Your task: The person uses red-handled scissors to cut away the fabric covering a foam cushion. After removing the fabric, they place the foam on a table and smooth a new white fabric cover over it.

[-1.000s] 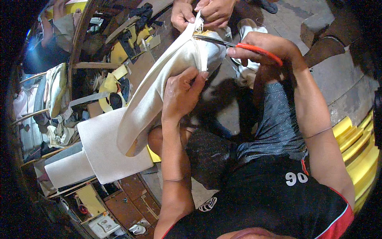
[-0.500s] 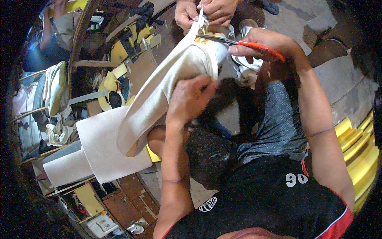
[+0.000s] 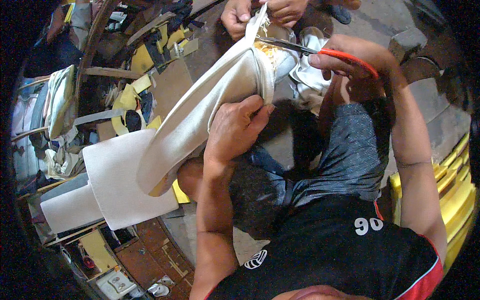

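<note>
My left hand [image 3: 235, 127] is closed on the edge of a long cream fabric cover [image 3: 190, 115], which slants up over my lap. My right hand [image 3: 357, 60] grips orange-handled scissors [image 3: 345, 59]. Their metal blades lie across the cover's top end, beside exposed yellowish filling [image 3: 270, 54] and loose white threads. Just beyond them, another person's hands [image 3: 287, 11] pinch a narrow strip of the fabric and hold it up. A pile of white cloth [image 3: 307, 80] lies behind the scissors. A cream padded piece [image 3: 122, 185] sits under the cover's lower end.
Wooden shelving [image 3: 112, 72] at the left holds yellow foam scraps [image 3: 142, 57] and folded cloth [image 3: 62, 97]. Stacked yellow pieces [image 3: 452, 200] stand at my right. A grey block [image 3: 410, 40] rests on the floor at the upper right, near a dark sandal [image 3: 341, 15].
The scissors, both my hands and the other person's hands have shifted rightward. My left hand moved along the fabric edge. More of the yellowish filling shows at the cover's end.
</note>
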The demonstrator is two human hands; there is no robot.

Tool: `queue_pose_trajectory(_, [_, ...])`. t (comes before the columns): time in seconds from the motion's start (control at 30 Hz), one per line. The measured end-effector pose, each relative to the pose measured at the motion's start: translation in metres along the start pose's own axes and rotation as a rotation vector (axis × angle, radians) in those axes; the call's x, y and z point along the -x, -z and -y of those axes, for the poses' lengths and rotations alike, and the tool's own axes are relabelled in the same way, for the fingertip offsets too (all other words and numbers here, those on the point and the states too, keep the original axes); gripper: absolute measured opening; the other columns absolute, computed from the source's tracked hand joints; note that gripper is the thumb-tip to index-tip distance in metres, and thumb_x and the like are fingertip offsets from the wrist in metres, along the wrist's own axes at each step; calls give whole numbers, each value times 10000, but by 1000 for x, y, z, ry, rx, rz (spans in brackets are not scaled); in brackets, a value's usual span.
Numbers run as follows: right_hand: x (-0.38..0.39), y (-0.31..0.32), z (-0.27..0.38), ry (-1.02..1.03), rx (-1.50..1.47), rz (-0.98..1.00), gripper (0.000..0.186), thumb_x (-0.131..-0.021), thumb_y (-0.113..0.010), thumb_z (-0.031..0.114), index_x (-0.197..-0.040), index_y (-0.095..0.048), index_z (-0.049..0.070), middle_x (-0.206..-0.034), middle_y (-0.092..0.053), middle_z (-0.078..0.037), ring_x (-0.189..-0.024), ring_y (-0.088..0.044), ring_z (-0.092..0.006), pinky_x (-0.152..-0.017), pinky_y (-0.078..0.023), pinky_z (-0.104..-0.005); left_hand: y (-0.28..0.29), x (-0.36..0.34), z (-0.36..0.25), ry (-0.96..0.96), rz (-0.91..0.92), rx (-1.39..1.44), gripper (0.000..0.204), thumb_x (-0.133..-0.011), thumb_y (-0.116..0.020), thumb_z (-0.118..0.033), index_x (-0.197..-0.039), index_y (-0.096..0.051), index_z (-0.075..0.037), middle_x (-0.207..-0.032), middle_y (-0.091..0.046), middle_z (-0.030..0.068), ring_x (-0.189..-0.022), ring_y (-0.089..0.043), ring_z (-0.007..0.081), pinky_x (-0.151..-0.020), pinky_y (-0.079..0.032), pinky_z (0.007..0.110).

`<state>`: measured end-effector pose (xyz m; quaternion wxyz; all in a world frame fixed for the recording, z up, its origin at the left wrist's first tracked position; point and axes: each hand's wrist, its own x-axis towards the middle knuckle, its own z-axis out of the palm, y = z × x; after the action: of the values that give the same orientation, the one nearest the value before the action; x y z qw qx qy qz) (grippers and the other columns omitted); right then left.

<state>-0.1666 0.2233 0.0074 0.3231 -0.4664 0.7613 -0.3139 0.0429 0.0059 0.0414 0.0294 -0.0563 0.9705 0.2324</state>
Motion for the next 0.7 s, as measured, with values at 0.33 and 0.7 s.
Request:
queue_pose_trajectory(0.33, [-10, 6, 9, 74, 24, 69, 790, -949, -417, 676, -717, -703, -23, -518, -518, -59, -511, -513, -170, -497, -405, -336, -7, 1, -2, -67, -16, 15, 285, -902, -653, -260, -748, -569, -37, -648, -579, 220, -668, -603, 437, -591, -455, 510])
queue_pose_trajectory(0.7, [-16, -1, -3, 118, -11, 86, 761, -946, -428, 672, -713, -704, 1, -545, -561, -66, -538, -536, -180, -527, -431, -349, -6, 8, -10, -3, 78, 38, 258, -878, -665, -282, -825, -645, -31, -722, -620, 235, -721, -620, 440, -651, -475, 490])
